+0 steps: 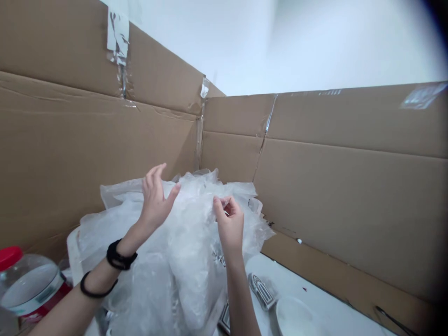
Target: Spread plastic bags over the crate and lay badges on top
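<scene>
A large heap of clear, crinkled plastic bags fills the middle of the view. Over its left part my left hand is raised, fingers apart and holding nothing; a black watch and a black band circle that wrist and forearm. On the heap's right side my right hand is closed in a pinch, its thumb and fingertips on the thin plastic of a bag. Below my right forearm, a patterned silver-and-black piece lies on the white table. A similar piece is partly hidden by the arm and plastic.
Tall cardboard walls stand behind and at the left, taped at the joints. A clear jar and a red lid are at lower left. A white round dish and a thin dark tool lie at lower right.
</scene>
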`<control>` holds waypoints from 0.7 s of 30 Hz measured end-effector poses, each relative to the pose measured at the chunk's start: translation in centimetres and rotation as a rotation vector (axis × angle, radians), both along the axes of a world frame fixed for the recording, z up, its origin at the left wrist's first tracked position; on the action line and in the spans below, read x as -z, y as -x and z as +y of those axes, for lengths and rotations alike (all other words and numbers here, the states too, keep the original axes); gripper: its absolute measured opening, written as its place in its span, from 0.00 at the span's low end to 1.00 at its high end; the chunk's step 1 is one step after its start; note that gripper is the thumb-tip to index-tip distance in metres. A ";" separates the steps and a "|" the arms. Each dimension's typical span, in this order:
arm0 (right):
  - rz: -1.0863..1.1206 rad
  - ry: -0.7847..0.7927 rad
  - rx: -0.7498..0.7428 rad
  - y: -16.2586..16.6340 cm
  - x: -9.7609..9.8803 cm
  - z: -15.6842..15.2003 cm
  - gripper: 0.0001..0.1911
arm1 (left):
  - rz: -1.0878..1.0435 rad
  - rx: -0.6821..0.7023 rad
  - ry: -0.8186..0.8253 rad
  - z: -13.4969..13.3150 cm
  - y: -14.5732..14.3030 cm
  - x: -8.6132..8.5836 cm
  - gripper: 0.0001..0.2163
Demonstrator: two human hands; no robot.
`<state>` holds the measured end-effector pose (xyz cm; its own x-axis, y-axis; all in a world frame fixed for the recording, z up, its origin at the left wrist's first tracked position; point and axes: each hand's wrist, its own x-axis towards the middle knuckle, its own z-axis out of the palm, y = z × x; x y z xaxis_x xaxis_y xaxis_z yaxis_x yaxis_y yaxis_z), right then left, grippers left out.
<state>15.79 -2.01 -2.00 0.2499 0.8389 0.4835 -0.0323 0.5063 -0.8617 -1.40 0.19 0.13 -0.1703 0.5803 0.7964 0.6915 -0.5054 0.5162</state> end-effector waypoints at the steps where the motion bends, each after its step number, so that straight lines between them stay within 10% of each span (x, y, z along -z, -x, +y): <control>1: 0.021 -0.002 0.030 0.0 0.0 0.0 0.16 | 0.085 0.109 0.030 -0.9 -0.7 -0.1 0.27; 6: 0.060 -0.023 -0.105 -0.5 -0.1 0.3 0.14 | 0.023 0.410 0.378 -2.9 -2.6 -0.3 0.17; 21: 0.242 0.091 -0.581 0.7 -0.3 -0.1 0.12 | -0.445 0.420 0.184 -2.9 -2.3 -0.1 0.14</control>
<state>15.05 -2.08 -1.74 -0.1651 0.9055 0.3909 -0.4789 0.2729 -0.8344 0.93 -2.74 0.19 -0.1901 0.7900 0.5829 0.1526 -0.5627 0.8124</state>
